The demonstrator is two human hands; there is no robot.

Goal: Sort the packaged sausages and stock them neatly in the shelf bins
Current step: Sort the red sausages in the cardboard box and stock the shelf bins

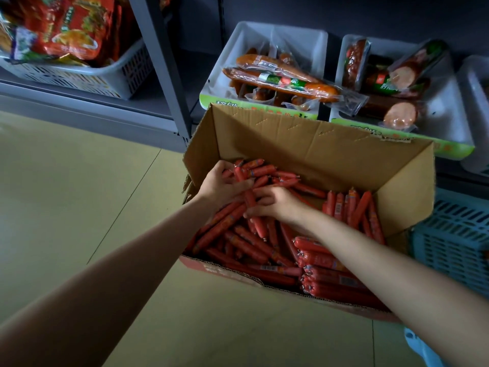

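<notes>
Reaching into the open cardboard box (312,144) at the centre of the frame, both bare hands meet over a heap of thin red sausage sticks (238,239). The left hand (222,185) curls its fingers round a bunch of these sticks near the box's left wall. The right hand (272,202), just beside it, closes its fingers on 1 red stick (248,197) that runs up between the 2 hands. More sticks stand on end at the box's right side, and bundled ones lie at the lower right corner. Above the box, 2 white shelf bins hold vacuum-packed sausages: the left bin (238,38) long orange ones, the right bin (449,120) thick dark ones. A white basket (119,78) of red snack bags sits upper left; a blue basket (455,242) shows at right.
</notes>
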